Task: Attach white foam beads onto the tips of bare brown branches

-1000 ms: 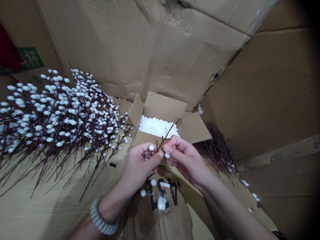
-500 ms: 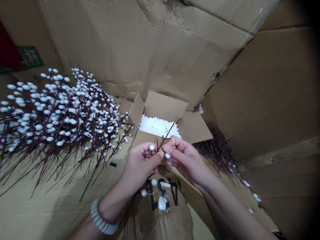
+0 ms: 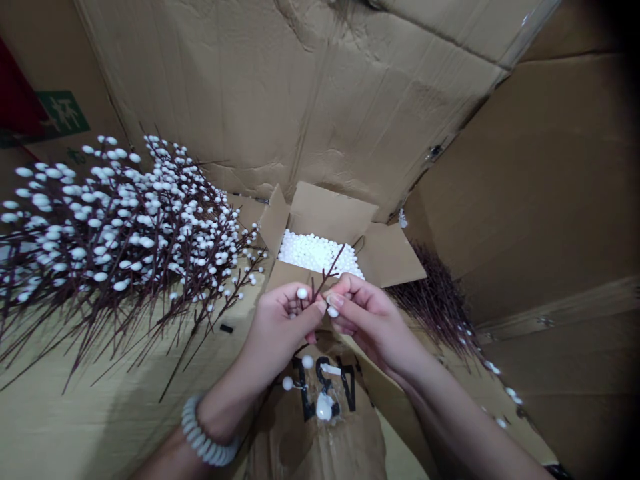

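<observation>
Between thumb and fingers, my left hand (image 3: 290, 317) grips a dark brown artificial twig (image 3: 327, 272) whose forked tip points up and right. One white foam ball (image 3: 302, 293) sits on a side shoot of it, by my left knuckles. My right hand (image 3: 367, 310) is closed in a pinch on another white ball (image 3: 333, 311), held against the twig close to my left thumb. Fingers partly hide the lower twig. Just beyond both hands stands an open cardboard box (image 3: 333, 200) filled with small white balls (image 3: 317, 252).
A big heap of twigs with white balls (image 3: 125, 220) lies at left. Bare brown twigs (image 3: 435, 300) are bundled at right. Nearer me, a taped carton (image 3: 320, 447) carries a few loose balls (image 3: 307, 362) and a white blob (image 3: 324, 407). Tall cardboard walls (image 3: 210, 87) rise behind.
The twig's tip has tilted slightly left and the pinched ball has shifted a little left, closer to the left thumb. Both hands keep nearly the same place and hold.
</observation>
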A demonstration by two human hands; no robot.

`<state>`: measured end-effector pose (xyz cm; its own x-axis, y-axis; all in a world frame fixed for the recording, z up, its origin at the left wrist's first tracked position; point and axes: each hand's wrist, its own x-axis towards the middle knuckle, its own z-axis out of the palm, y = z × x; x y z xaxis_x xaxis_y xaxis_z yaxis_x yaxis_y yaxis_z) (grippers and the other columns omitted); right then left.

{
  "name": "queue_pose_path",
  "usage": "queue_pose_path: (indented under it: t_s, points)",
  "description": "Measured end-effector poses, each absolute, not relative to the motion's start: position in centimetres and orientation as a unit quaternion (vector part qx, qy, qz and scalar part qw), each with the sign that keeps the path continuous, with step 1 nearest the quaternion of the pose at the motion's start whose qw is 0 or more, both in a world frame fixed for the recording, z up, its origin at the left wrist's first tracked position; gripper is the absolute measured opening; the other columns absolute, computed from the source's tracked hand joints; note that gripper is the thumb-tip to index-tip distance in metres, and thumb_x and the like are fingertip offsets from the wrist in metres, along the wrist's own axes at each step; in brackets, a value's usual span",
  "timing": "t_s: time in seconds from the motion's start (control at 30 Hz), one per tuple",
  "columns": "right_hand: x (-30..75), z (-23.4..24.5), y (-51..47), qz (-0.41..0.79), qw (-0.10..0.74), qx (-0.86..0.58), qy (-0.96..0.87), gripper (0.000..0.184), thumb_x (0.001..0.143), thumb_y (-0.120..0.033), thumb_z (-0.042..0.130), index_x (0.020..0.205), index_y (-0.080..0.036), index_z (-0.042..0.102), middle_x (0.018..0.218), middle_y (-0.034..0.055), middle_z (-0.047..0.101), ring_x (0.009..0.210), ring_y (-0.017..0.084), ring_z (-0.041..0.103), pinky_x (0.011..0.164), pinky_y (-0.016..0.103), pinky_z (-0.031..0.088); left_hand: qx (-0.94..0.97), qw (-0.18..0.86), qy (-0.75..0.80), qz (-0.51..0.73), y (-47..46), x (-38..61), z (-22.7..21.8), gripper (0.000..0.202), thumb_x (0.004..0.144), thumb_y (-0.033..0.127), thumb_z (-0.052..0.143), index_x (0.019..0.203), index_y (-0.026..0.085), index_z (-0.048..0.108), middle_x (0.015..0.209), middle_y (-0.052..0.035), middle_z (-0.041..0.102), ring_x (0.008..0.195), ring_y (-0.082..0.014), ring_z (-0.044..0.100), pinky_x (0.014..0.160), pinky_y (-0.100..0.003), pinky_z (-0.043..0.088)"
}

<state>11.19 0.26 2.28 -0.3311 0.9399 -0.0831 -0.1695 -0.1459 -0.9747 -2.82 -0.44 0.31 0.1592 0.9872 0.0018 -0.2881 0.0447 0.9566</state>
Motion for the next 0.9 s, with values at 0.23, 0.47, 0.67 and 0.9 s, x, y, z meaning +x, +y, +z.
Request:
queue_pose_path:
  t_s: [0.23, 0.47, 0.67, 0.9]
  points:
    - [11.08, 2.69, 0.20, 0.669, 0.441, -0.382, -0.460, 0.023, 0.072, -0.034, 0.074, 0.066, -0.018, 0.058, 0.059, -0.0041, 0.051, 0.047, 0.005, 0.026, 0.045, 0.023, 0.018, 0.441, 0.634, 0.356, 0.527, -0.54, -2.68, 0.28, 0.015, 0.070, 0.025, 0.064, 0.062, 0.016, 0.055, 0.053, 0.0047, 0.051, 0.046, -0.0065, 0.046, 0.043, -0.017, 0.040]
    - [11.08, 2.84, 0.08, 0.680, 0.452, -0.381, -0.433, 0.023, 0.068, -0.031, 0.077, 0.066, -0.018, 0.058, 0.065, -0.0012, 0.059, 0.048, 0.005, 0.032, 0.045, 0.021, 0.022, 0.443, 0.640, 0.345, 0.524, -0.53, -2.78, 0.25, 0.015, 0.067, 0.023, 0.069, 0.060, 0.015, 0.058, 0.055, 0.0035, 0.053, 0.049, -0.0066, 0.049, 0.048, -0.018, 0.043]
    - [11.51, 2.57, -0.14, 0.675, 0.455, -0.380, -0.439, 0.021, 0.071, -0.031, 0.076, 0.067, -0.018, 0.060, 0.061, -0.0034, 0.054, 0.049, 0.005, 0.032, 0.047, 0.020, 0.023, 0.445, 0.642, 0.353, 0.515, -0.36, -2.80, 0.12, 0.018, 0.065, 0.023, 0.069, 0.057, 0.015, 0.055, 0.055, 0.0038, 0.054, 0.049, -0.0064, 0.050, 0.050, -0.018, 0.044]
    - [11.48, 2.12, -0.04, 0.674, 0.460, -0.374, -0.441, 0.021, 0.073, -0.031, 0.075, 0.068, -0.019, 0.060, 0.064, -0.0021, 0.059, 0.048, 0.004, 0.033, 0.047, 0.021, 0.021, 0.437, 0.644, 0.360, 0.514, -0.39, -2.64, 0.21, 0.019, 0.063, 0.020, 0.068, 0.055, 0.017, 0.052, 0.053, 0.0037, 0.056, 0.047, -0.0066, 0.050, 0.050, -0.019, 0.047]
